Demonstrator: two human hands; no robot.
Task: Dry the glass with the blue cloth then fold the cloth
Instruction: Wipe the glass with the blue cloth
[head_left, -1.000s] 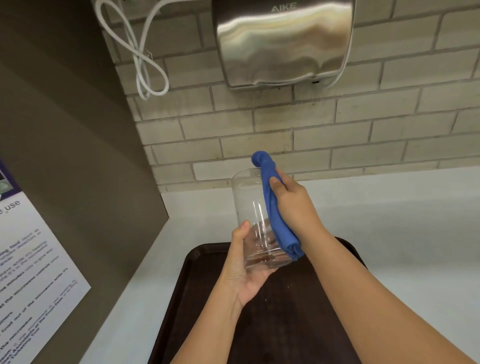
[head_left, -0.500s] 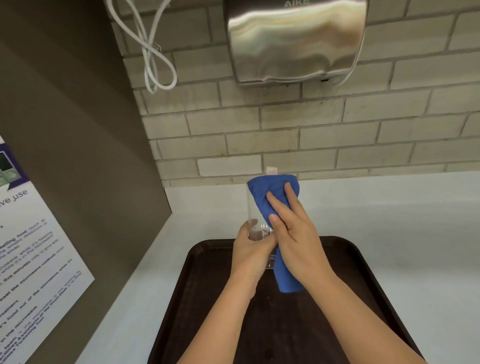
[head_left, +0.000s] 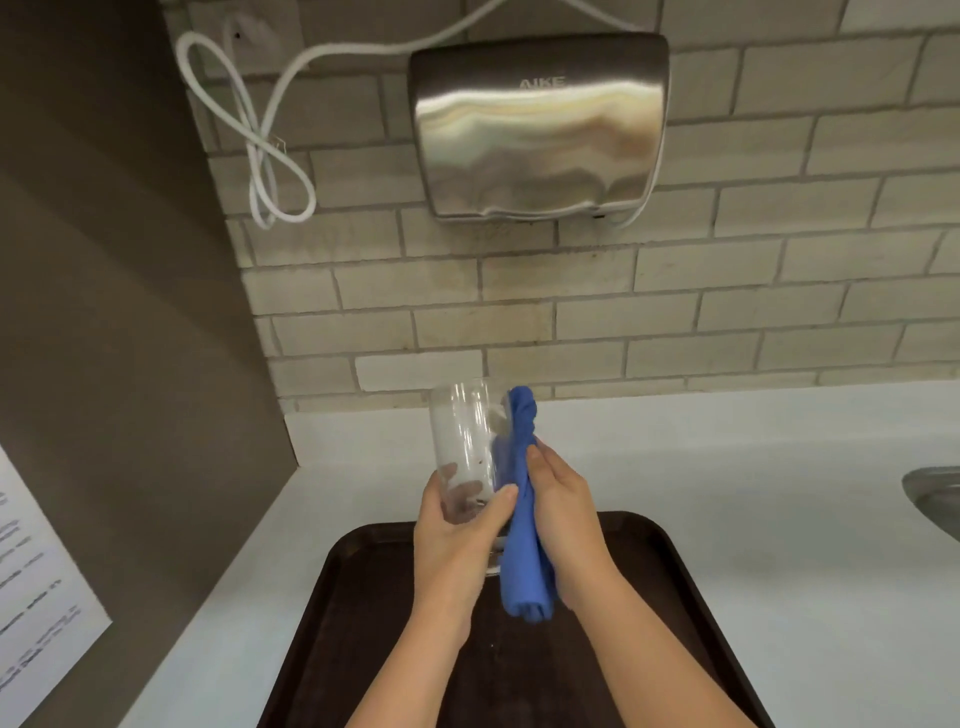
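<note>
A clear drinking glass (head_left: 465, 436) is held up above the counter, tilted slightly away from me. My left hand (head_left: 452, 540) grips its lower part, thumb across the front. The blue cloth (head_left: 522, 519) is bunched into a long roll pressed against the glass's right side, reaching from the rim down below the base. My right hand (head_left: 563, 514) is closed around the cloth's middle, palm toward the glass. The glass's base is hidden behind my left hand.
A dark brown tray (head_left: 343, 623) lies on the white counter (head_left: 727, 467) under my forearms. A steel hand dryer (head_left: 537, 124) with a white cable (head_left: 260, 130) hangs on the brick wall. A sink edge (head_left: 935, 499) shows at the right. A printed notice (head_left: 36, 597) is on the left panel.
The cloth covered the glass's front half a second ago; it now sits along the right side, leaving the glass's front bare. My right hand shifted right and turned sideways.
</note>
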